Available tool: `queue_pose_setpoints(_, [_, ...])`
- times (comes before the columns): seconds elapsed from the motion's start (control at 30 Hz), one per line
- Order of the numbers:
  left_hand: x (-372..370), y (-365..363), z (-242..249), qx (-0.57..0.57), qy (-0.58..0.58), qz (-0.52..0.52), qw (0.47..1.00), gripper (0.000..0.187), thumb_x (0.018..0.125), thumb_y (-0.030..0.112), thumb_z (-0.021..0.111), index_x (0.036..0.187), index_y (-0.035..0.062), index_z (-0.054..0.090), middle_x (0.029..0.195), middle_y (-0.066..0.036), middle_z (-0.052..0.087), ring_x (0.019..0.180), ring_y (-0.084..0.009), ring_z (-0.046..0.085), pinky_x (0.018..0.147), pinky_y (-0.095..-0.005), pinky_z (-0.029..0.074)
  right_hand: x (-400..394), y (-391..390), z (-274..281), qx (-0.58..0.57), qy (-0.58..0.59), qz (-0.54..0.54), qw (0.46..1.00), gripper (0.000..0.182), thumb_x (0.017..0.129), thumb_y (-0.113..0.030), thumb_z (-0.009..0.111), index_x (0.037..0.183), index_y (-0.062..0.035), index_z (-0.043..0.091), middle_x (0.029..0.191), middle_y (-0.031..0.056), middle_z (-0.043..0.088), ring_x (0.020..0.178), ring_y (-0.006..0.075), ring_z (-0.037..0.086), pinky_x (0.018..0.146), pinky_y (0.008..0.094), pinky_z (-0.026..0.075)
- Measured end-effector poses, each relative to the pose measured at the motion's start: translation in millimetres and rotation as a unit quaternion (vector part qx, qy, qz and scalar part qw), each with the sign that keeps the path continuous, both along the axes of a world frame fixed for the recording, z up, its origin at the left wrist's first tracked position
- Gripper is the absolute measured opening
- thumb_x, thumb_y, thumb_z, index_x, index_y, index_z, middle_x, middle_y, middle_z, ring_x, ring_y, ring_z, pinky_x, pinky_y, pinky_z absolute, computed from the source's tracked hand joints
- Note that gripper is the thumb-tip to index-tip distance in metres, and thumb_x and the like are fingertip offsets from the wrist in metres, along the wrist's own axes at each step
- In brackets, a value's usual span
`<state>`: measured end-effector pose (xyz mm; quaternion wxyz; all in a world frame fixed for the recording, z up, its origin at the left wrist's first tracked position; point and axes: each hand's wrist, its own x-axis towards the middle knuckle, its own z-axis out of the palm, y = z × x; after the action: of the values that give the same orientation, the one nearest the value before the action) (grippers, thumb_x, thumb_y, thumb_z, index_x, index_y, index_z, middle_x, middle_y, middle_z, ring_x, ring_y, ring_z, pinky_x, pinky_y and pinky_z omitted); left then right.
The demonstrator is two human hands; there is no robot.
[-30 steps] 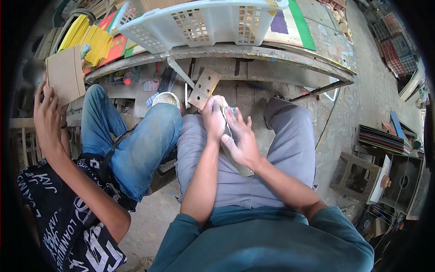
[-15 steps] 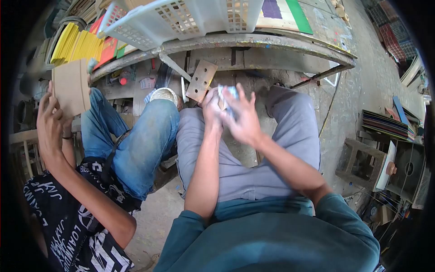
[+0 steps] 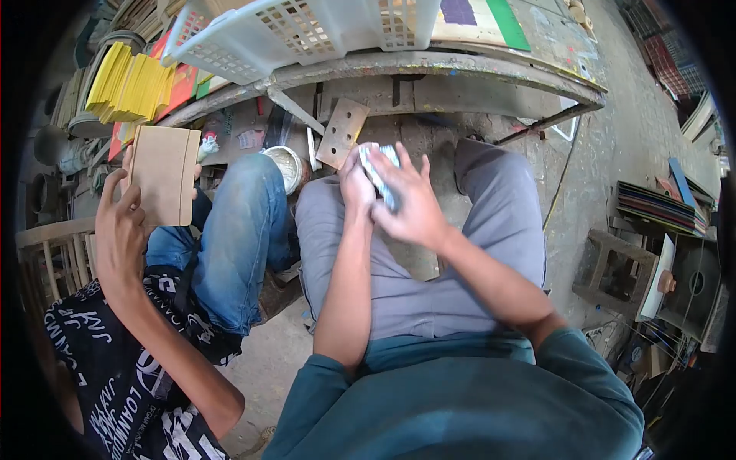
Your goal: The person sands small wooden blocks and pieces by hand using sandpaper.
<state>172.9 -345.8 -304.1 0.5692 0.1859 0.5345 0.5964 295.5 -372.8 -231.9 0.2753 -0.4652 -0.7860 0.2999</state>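
Note:
In front of my knees, my left hand is closed, its fingers wrapped round something I cannot make out. A small blue-and-white printed piece, like a folded sheet, lies between my two hands. My right hand presses that piece against the left hand, thumb below and some fingers stretched out; motion blurs it. Pale dust seems to coat my fingers. To the left, another person's hand holds up a flat brown board with a thin strip near its right edge.
A white plastic basket stands on a worn bench ahead, near stacked yellow strips. Beneath it are a board with holes and a white tub. At right stand a hollow block and stacked dark sheets.
My right hand has shifted slightly over the left, with the blue-and-white piece still between them. The other person's board has moved right and down, closer to their knee.

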Motion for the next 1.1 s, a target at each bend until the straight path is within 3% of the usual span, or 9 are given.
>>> queue_pose_setpoints(0.2, [0.7, -1.6, 30.9, -0.046, -0.034, 0.001, 0.998, 0.028, 0.094, 0.016, 0.040, 0.107, 0.0032, 0.061, 0.084, -0.005, 0.062, 0.069, -0.0118, 0.059, 0.060, -0.0251, 0.049, -3.0, -2.6, -20.9, 0.006, 0.050, -0.009, 0.999, 0.077, 0.065, -0.003, 0.062, 0.138, -0.0140, 0.042, 0.141, 0.0066, 0.044, 0.134, 0.0422, 0.030, 0.104, 0.0684, 0.012])
queue_pose_setpoints(0.3, [0.7, 0.0, 45.7, -0.126, -0.092, -0.036, 0.987, 0.026, 0.095, 0.025, 0.039, 0.096, 0.0104, 0.061, 0.064, 0.001, 0.052, 0.040, -0.0047, 0.037, 0.032, -0.0197, 0.022, 3.1, 15.4, -22.0, 0.027, -0.025, 0.003, 0.999, 0.072, 0.068, 0.002, 0.058, 0.137, -0.0154, 0.045, 0.140, 0.0026, 0.045, 0.135, 0.0354, 0.030, 0.106, 0.0672, 0.010])
queue_pose_setpoints(0.4, [-21.7, -1.5, 24.7, -0.087, -0.173, -0.100, 0.976, 0.029, 0.096, 0.025, 0.037, 0.097, 0.0073, 0.060, 0.072, -0.002, 0.057, 0.049, -0.0095, 0.049, 0.040, -0.0225, 0.037, 3.8, 18.3, -25.0, -0.007, -0.004, 0.035, 0.999, 0.076, 0.067, 0.009, 0.056, 0.137, -0.0198, 0.045, 0.142, 0.0031, 0.043, 0.138, 0.0342, 0.027, 0.107, 0.0642, 0.009])
queue_pose_setpoints(0.5, [-20.3, 1.6, 6.8, -0.047, -0.140, 0.025, 0.989, 0.033, 0.095, 0.020, 0.039, 0.108, -0.0007, 0.062, 0.102, -0.008, 0.062, 0.093, -0.0191, 0.060, 0.085, -0.0340, 0.047, -1.4, -8.4, -11.2, -0.003, -0.002, 0.071, 0.997, 0.077, 0.068, 0.010, 0.051, 0.138, -0.0205, 0.044, 0.141, 0.0022, 0.044, 0.138, 0.0316, 0.026, 0.105, 0.0688, 0.006])
queue_pose_setpoints(0.67, [-21.5, -4.3, 20.2, -0.090, -0.111, -0.078, 0.987, 0.025, 0.093, 0.021, 0.046, 0.104, 0.0067, 0.064, 0.083, -0.003, 0.063, 0.068, -0.0128, 0.061, 0.049, -0.0241, 0.046, -0.1, 5.4, -10.1, 0.014, -0.056, 0.050, 0.997, 0.075, 0.068, 0.007, 0.056, 0.136, -0.0216, 0.046, 0.141, 0.0018, 0.045, 0.138, 0.0312, 0.028, 0.104, 0.0709, 0.007])
queue_pose_setpoints(0.8, [-5.0, 3.0, 9.6, -0.036, 0.004, 0.032, 0.999, 0.021, 0.094, 0.018, 0.046, 0.094, 0.0073, 0.064, 0.074, 0.000, 0.059, 0.054, -0.0097, 0.055, 0.039, -0.0232, 0.037, -4.1, -2.0, -16.7, -0.007, -0.021, 0.013, 1.000, 0.074, 0.069, 0.006, 0.059, 0.136, -0.0214, 0.046, 0.140, 0.0007, 0.045, 0.137, 0.0318, 0.029, 0.103, 0.0715, 0.007])
queue_pose_setpoints(0.87, [-7.2, -0.1, 15.1, -0.024, -0.029, 0.050, 0.998, 0.020, 0.093, 0.016, 0.046, 0.092, 0.0063, 0.064, 0.072, 0.000, 0.059, 0.051, -0.0084, 0.053, 0.036, -0.0233, 0.032, -0.9, -4.8, -9.9, 0.014, -0.027, 0.048, 0.998, 0.081, 0.066, 0.015, 0.047, 0.139, -0.0210, 0.042, 0.143, 0.0033, 0.041, 0.138, 0.0344, 0.027, 0.104, 0.0695, 0.007])
queue_pose_setpoints(0.93, [-16.5, -6.0, 22.5, -0.083, -0.014, -0.098, 0.992, 0.030, 0.095, 0.019, 0.041, 0.110, 0.0086, 0.064, 0.086, -0.005, 0.066, 0.067, -0.0137, 0.062, 0.051, -0.0251, 0.049, -1.1, 15.3, -19.4, -0.017, -0.046, -0.008, 0.999, 0.080, 0.066, 0.015, 0.046, 0.138, -0.0205, 0.044, 0.142, 0.0022, 0.043, 0.137, 0.0353, 0.028, 0.105, 0.0678, 0.006])
queue_pose_setpoints(1.1, [-10.0, 0.1, 39.6, -0.106, 0.046, -0.014, 0.993, 0.024, 0.093, 0.014, 0.044, 0.102, 0.0049, 0.064, 0.074, -0.002, 0.061, 0.051, -0.0082, 0.053, 0.036, -0.0218, 0.031, 1.7, -2.7, -9.9, -0.008, 0.007, 0.065, 0.998, 0.063, 0.074, 0.000, 0.060, 0.132, -0.0221, 0.050, 0.138, 0.0016, 0.048, 0.134, 0.0360, 0.032, 0.103, 0.0706, 0.010])
